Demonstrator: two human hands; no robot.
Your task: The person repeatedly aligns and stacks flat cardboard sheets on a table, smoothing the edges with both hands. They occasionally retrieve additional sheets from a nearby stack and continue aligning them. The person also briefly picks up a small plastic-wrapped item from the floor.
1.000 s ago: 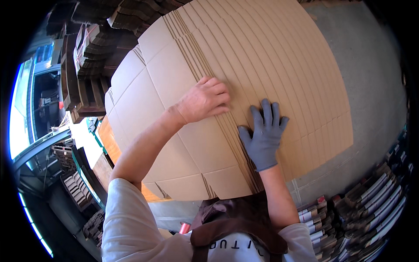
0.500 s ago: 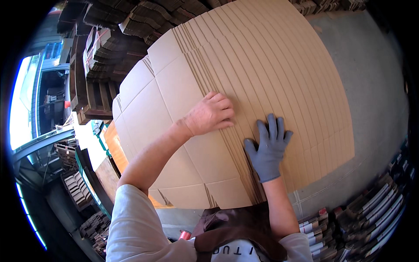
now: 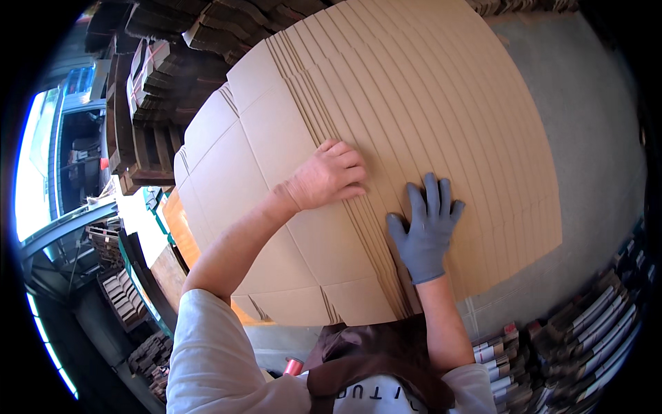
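Observation:
A fanned-out stack of flat brown cardboard box blanks (image 3: 289, 255) spreads before me, its sheets overlapping in steps toward the right. My bare left hand (image 3: 329, 176) rests on the stack with its fingers curled in, right by a group of closely spaced sheet edges. Whatever those fingers may pinch is hidden beneath them. To the right, my right hand (image 3: 426, 231), in a grey glove, lies flat on the overlapping sheets with its fingers spread. It holds nothing. Crease lines and slots show on the blank at the left.
Bundled cardboard on a wooden pallet (image 3: 148, 155) stands at the far left. More stacks (image 3: 579, 338) fill the lower right, beside the grey floor (image 3: 586, 110). A reddish spool (image 3: 293, 366) is near my body. An orange-brown board (image 3: 181, 228) shows at the stack's left.
The stack has shifted slightly left and up in the picture. My left hand has moved a little the same way, still curled. The gloved right hand remains flat on the sheets.

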